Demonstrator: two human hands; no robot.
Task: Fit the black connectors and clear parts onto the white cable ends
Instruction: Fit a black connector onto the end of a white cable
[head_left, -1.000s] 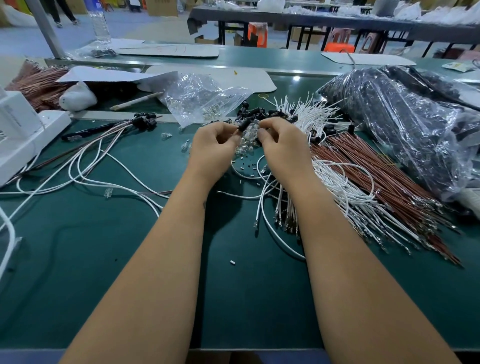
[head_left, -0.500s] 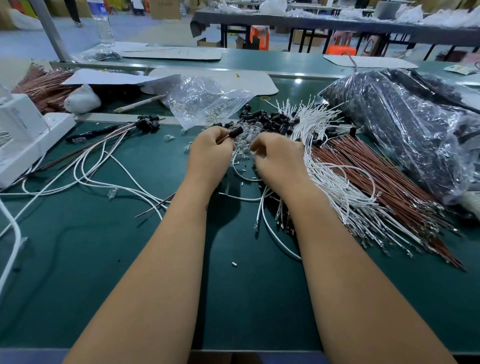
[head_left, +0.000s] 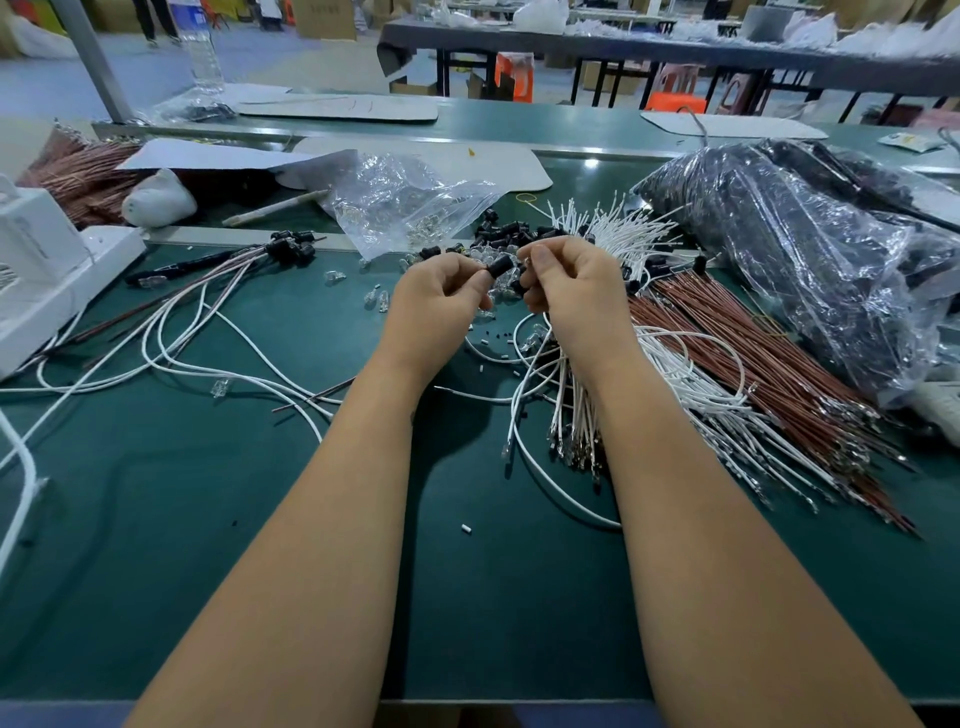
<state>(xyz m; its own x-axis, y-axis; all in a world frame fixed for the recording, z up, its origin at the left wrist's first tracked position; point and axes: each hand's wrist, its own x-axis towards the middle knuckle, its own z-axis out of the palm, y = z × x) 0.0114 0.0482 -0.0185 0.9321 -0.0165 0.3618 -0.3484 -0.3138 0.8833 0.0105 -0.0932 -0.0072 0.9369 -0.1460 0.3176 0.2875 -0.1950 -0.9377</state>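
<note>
Above the smooth green table (head_left: 156, 519), the left hand (head_left: 436, 306) pinches a small black connector (head_left: 500, 267); the right hand (head_left: 571, 288), fingers curled, grips something unclear. Beyond lie thin white cables (head_left: 623, 234), a crinkled clear bag (head_left: 400, 200), and distant workbenches.

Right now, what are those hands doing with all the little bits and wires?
A person is putting small parts together at a green table. The left hand pinches a black connector, and the right hand is curled right next to it, though what it holds is hidden. Behind them lies a pile of black connectors, with white cables beside the right hand.
</note>
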